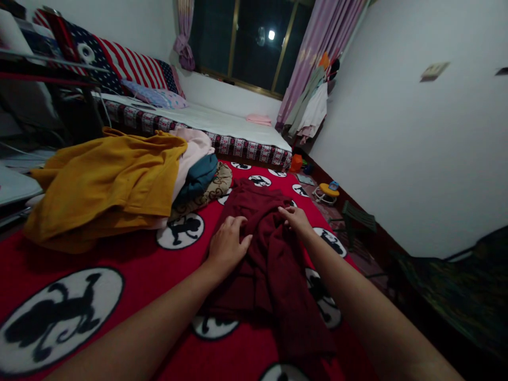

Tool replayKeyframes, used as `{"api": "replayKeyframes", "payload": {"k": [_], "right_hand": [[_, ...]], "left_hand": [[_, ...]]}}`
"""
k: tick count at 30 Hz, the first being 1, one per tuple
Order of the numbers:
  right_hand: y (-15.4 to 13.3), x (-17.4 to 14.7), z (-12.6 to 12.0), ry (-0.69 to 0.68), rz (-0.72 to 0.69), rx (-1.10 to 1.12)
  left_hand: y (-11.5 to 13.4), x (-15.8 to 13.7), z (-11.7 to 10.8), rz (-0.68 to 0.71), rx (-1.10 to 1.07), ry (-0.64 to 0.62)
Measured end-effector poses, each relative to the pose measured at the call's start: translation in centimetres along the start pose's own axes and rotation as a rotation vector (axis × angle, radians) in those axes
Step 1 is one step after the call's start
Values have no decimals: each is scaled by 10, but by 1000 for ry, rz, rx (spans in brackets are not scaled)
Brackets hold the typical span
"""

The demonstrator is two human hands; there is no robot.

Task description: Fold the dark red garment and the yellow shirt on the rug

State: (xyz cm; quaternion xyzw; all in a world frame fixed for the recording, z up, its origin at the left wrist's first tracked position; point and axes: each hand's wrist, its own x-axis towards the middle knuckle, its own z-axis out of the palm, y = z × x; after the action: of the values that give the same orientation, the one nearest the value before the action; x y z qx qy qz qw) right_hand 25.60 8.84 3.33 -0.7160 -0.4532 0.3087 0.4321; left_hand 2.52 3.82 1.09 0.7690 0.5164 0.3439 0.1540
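Observation:
A maroon long-sleeved top (257, 254) lies spread on a red blanket (151, 323) printed with white ovals and dark figures. One sleeve runs down its right side toward me. My left hand (229, 244) rests on the top's left part, fingers stretched and thumb apart. At the upper right of the garment, my right hand (293, 217) pinches a fold of the cloth between thumb and fingers. Some of the fabric there is bunched into creases.
To the left sits a clothes pile with a mustard garment (115, 180), a pink one (194, 143) and a teal one (200, 177). A bed (222, 129) stands beneath the window. On the right are a yellow-topped stool (328, 189) and a dark folding stool (359, 217).

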Motion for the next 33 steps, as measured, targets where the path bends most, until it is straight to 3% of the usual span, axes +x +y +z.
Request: {"api": "replayKeyframes", "payload": {"k": [6, 11, 14, 16, 20, 22, 25, 28, 30, 33], "right_hand": [[-5, -3, 3, -19, -50, 28], [-21, -2, -13, 49, -188, 275], [-34, 12, -19, 85, -282, 527], [-37, 25, -17, 120, -295, 548], [-23, 38, -7, 127, -166, 291], [-9, 31, -7, 108, -195, 200], [6, 6, -14, 62, -573, -41], [5, -29, -20, -157, -978, -415], [-4, -49, -19, -356, -1104, -662], [-21, -67, -15, -550, -1127, -906]], "left_hand": [[-11, 4, -1, -64, -18, -87], [-12, 20, -13, -62, -564, -122], [-1, 42, -25, -119, -941, -172], [5, 62, -25, -167, -1080, -178], [1, 102, 4, -311, -922, -38], [-10, 112, 20, -358, -805, 31], [-25, 109, 36, -327, -736, 70], [-32, 92, 40, -222, -639, 78], [-32, 80, 39, -136, -534, 73], [-26, 71, 32, -72, -429, 18]]}}
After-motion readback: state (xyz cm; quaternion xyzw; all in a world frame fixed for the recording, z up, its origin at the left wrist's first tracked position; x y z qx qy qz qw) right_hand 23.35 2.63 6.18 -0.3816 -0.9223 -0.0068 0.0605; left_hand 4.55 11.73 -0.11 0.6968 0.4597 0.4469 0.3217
